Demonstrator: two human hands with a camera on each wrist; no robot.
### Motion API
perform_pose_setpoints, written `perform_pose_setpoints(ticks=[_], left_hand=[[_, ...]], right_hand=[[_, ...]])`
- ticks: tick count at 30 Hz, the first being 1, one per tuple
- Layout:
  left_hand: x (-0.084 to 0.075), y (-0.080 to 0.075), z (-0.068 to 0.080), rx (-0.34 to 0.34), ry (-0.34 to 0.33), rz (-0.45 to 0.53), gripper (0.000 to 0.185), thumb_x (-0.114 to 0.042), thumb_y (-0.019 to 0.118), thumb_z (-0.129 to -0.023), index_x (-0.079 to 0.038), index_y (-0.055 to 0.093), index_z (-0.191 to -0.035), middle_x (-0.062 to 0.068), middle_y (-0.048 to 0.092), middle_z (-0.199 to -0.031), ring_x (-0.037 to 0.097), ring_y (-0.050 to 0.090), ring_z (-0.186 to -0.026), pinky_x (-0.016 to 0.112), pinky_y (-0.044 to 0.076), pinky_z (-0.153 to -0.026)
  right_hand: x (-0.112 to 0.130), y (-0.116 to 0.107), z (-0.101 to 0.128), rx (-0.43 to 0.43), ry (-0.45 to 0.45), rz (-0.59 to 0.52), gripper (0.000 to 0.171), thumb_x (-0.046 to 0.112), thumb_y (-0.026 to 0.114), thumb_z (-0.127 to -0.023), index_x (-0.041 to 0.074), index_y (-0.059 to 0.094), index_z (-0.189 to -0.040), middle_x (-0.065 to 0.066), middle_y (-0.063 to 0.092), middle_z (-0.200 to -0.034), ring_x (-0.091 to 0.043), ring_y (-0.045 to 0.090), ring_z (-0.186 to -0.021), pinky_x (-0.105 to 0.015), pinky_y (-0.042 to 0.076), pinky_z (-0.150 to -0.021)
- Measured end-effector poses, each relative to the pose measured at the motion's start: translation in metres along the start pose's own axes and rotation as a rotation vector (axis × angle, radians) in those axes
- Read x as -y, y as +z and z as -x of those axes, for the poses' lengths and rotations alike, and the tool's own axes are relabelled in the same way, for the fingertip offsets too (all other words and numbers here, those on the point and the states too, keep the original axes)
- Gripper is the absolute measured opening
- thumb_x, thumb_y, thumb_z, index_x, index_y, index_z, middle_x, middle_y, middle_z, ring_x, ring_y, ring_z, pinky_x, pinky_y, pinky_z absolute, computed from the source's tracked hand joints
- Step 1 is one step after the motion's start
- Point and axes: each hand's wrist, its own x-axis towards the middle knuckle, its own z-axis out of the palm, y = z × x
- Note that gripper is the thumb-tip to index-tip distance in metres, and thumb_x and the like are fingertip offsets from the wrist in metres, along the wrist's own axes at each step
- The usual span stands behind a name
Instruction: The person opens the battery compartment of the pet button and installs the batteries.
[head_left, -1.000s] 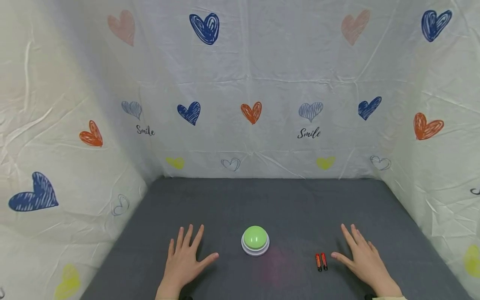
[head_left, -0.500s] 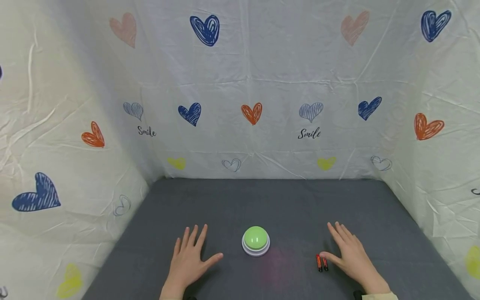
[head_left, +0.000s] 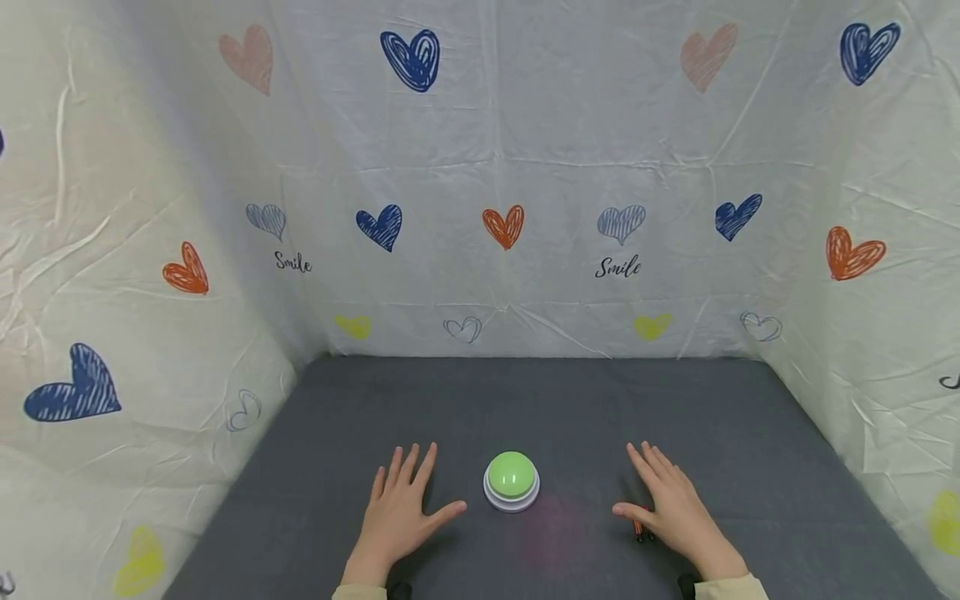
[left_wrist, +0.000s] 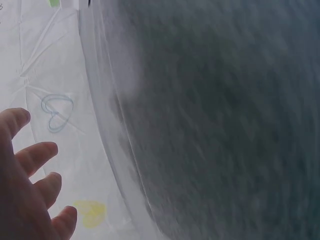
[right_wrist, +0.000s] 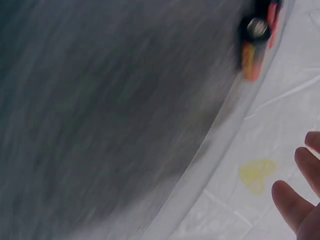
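A round push button (head_left: 512, 477) with a green dome and a white base stands on the grey cloth, between the two hands. To its left, the left hand (head_left: 399, 518) is held over the cloth with fingers and thumb spread, holding nothing. On the other side the right hand (head_left: 675, 510) hovers with straight fingers, also holding nothing. Two small red and black batteries (head_left: 638, 528) lie partly hidden beneath its thumb in the head view. One battery (right_wrist: 253, 50) shows clearly at the top of the right wrist view, with part of the second behind it.
The grey cloth (head_left: 525, 400) covers the table. White sheets (head_left: 555, 125) printed with hearts and the word Smile hang behind it and along both sides.
Both hands have moved inward, toward the green button. The right hand has come over the batteries and now covers part of them. The button and batteries have stayed put.
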Motion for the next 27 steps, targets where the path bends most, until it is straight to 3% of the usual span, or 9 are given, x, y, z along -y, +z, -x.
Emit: perform_pose_setpoints(ticks=[6, 13, 18, 27], left_hand=[[-0.010, 0.005, -0.005, 0.044, 0.018, 0.050, 0.096, -0.073, 0.054, -0.073, -0.021, 0.022, -0.148, 0.014, 0.026, -0.148, 0.036, 0.013, -0.136, 0.059, 0.012, -0.105], [-0.018, 0.009, -0.009, 0.075, 0.048, 0.144, 0.100, -0.069, 0.059, -0.073, -0.015, 0.022, -0.148, 0.015, 0.028, -0.147, 0.035, 0.014, -0.136, 0.055, 0.016, -0.106], [-0.019, 0.014, -0.011, 0.098, 0.043, 0.245, 0.104, -0.066, 0.064, -0.071, -0.010, 0.022, -0.148, 0.012, 0.026, -0.149, 0.032, 0.015, -0.137, 0.056, 0.021, -0.104], [-0.023, 0.022, -0.018, 0.181, 0.036, 0.316, 0.108, -0.066, 0.066, -0.068, -0.007, 0.022, -0.147, 0.013, 0.023, -0.149, 0.032, 0.016, -0.136, 0.057, 0.025, -0.101]], right_hand=[[0.015, 0.007, -0.009, 0.013, -0.016, -0.078, 0.089, 0.046, 0.072, -0.074, 0.006, 0.033, -0.143, -0.021, 0.032, -0.143, -0.040, 0.025, -0.131, -0.062, 0.025, -0.098], [0.033, 0.019, -0.021, 0.040, -0.012, -0.206, 0.089, 0.040, 0.076, -0.072, 0.008, 0.034, -0.143, -0.017, 0.035, -0.143, -0.036, 0.027, -0.132, -0.057, 0.030, -0.098], [0.045, 0.027, -0.028, 0.070, 0.006, -0.286, 0.087, 0.039, 0.076, -0.071, 0.005, 0.037, -0.142, -0.016, 0.038, -0.141, -0.034, 0.033, -0.129, -0.054, 0.032, -0.098], [0.059, 0.040, -0.041, 0.121, -0.036, -0.354, 0.081, 0.038, 0.074, -0.074, 0.003, 0.040, -0.139, -0.017, 0.044, -0.136, -0.035, 0.041, -0.124, -0.050, 0.036, -0.097]])
